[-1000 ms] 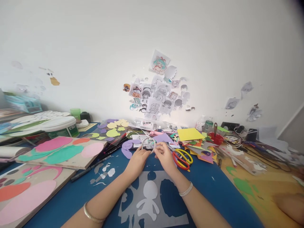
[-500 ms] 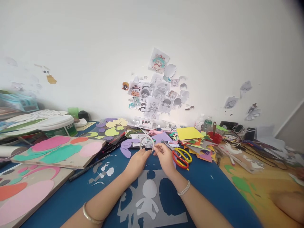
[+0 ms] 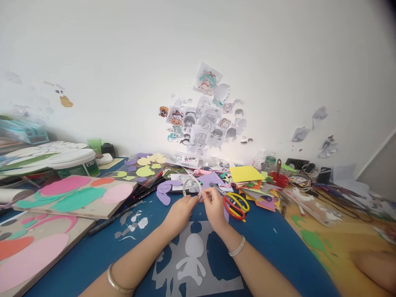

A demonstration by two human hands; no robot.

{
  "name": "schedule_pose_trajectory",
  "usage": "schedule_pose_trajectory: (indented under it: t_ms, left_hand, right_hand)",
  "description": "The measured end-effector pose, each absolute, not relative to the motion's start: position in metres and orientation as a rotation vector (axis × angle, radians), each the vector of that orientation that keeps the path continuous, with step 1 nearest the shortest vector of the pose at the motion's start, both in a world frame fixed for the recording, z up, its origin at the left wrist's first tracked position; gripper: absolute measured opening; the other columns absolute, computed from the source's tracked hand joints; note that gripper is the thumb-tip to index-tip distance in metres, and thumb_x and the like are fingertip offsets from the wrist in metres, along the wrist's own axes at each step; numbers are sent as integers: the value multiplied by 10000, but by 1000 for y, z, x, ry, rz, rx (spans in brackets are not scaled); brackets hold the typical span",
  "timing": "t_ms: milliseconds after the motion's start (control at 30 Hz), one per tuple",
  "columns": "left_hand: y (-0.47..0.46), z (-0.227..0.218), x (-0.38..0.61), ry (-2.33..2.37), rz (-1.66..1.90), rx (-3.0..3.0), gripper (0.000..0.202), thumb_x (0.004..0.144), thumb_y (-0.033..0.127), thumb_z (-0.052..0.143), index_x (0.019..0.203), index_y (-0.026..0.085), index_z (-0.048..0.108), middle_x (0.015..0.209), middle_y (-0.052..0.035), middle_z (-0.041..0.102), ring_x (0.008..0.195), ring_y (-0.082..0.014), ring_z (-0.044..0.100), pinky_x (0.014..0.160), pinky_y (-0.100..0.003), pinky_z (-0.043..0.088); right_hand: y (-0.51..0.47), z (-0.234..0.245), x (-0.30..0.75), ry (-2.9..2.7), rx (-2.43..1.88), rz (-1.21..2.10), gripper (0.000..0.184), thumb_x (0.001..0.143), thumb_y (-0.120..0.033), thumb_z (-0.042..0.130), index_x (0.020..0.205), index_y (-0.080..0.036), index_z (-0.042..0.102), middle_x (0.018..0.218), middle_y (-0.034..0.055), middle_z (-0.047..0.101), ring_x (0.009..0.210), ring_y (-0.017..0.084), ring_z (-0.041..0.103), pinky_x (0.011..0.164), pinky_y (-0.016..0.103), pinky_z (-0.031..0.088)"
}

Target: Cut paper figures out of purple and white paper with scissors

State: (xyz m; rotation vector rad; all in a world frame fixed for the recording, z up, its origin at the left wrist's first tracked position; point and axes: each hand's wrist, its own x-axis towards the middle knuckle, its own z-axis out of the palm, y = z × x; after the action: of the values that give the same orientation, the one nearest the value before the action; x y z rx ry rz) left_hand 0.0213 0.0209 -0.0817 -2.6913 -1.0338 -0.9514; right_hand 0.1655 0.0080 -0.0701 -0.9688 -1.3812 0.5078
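A thin whitish ring that looks like a narrow roll of tape (image 3: 185,189) is raised over the blue table. My left hand (image 3: 179,213) grips its lower edge, fingers closed. At the ring's right side, my right hand (image 3: 213,205) pinches with thumb and forefinger; whether a strip of tape lies in that pinch is too small to tell. Below both hands, a white paper doll cutout (image 3: 194,247) rests on a grey sheet with cut-out holes (image 3: 216,284). Red and yellow-handled scissors (image 3: 236,206) lie just right of my right hand.
Boards with coloured paper shapes (image 3: 74,198) and a white-lidded tub (image 3: 72,161) stand left. A stack of coloured paper (image 3: 246,174) and a red dish (image 3: 280,179) are at the back right. Paper scraps (image 3: 134,222) lie left. Another person's arm (image 3: 373,264) shows at the right edge.
Both hands stay at the ring with almost the same grip. My right hand has shifted very slightly left.
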Motion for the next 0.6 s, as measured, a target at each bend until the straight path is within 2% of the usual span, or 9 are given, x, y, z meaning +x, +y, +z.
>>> schedule_pose_trajectory:
  t_ms: [233,467,600]
  left_hand:
    - [20,-80,22,-996,-940,-2711,289,868,87,304,1043,146,525,749,-53,570,686,-181,540,606,-271,429]
    - [20,-80,21,-1068,-916,-2719,297,810,46,310,972,150,536,770,-54,566,673,-171,527,582,-260,418]
    - [24,-83,20,-1069,-955,-2723,344,779,29,331,1030,167,521,809,-56,588,715,-173,551,611,-261,438]
  right_hand:
    - [9,-71,164,-1384,-948,545,104,815,-331,506,794,-229,516,701,12,580,602,166,566,609,302,469]
    - [9,-70,161,-1306,-900,692,120,804,-331,526,785,-213,520,698,19,612,571,152,564,600,299,488]
    - [11,-74,159,-1296,-892,722,139,792,-352,544,778,-215,529,708,23,621,565,155,573,597,306,496]
